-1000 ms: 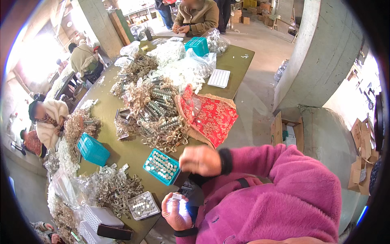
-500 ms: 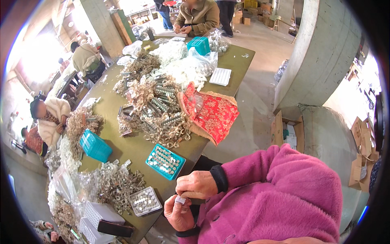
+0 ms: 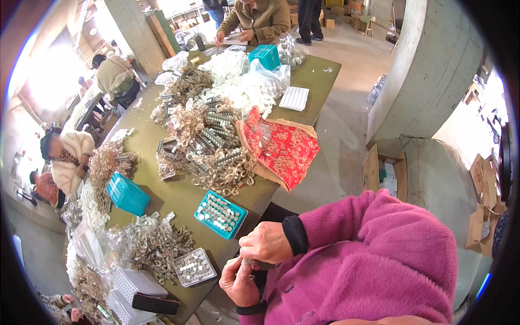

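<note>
In front of my purple sleeves, my left hand (image 3: 241, 284) is closed, with thumb and fingers pinching a small, pale, shiny piece (image 3: 248, 263) whose kind is too small to tell. Just above it, my right hand (image 3: 268, 243) is closed too, its fingertips bent down onto the top of that piece. A teal tray (image 3: 242, 226) with rows of small round silvery-white pieces lies on the table (image 3: 260, 197) beyond my right hand. To the left of my left hand, a white tray (image 3: 210, 276) holds similar small round pieces.
Heaps of brownish clear plastic parts (image 3: 184, 130) and white parts (image 3: 233, 73) cover much of the table. Red patterned cloth (image 3: 292, 154) hangs over its right edge. Teal baskets (image 3: 127, 194) and a dark phone-like case (image 3: 156, 304) lie at left. Other people sit around.
The small piece has turned, and my right fingertips have moved onto its top. At the far end, the seated person's hands have spread apart.
</note>
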Available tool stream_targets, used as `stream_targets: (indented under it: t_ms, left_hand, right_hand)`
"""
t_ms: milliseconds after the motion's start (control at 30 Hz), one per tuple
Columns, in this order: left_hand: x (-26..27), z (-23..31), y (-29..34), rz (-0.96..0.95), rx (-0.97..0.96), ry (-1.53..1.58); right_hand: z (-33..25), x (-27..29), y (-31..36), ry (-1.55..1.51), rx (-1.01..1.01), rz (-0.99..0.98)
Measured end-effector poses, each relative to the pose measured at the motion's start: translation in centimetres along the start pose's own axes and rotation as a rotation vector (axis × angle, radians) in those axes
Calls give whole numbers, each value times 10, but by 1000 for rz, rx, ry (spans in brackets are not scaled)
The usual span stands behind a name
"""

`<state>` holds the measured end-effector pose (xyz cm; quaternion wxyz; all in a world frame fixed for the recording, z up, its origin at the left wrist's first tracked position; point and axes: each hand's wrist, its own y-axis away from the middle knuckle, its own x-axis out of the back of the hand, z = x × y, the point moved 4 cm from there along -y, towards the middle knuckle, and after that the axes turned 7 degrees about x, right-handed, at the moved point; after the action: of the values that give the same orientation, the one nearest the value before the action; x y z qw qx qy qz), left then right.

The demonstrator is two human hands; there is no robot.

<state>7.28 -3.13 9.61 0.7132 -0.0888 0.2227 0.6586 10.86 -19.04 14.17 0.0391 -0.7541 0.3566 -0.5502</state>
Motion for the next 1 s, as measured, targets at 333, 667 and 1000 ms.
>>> stream_targets:
  t_ms: [333,667,1000]
  left_hand:
    - [13,-12,-8,-25,161,407]
    - [18,-16,-9,-33,188,499]
    - [22,-17,-8,-31,119,498]
  right_hand:
    - [24,-5,2,-1028,-514,319]
    - [28,-15,3,-1253,-664,412]
    - [19,-17,1,-983,-524,363]
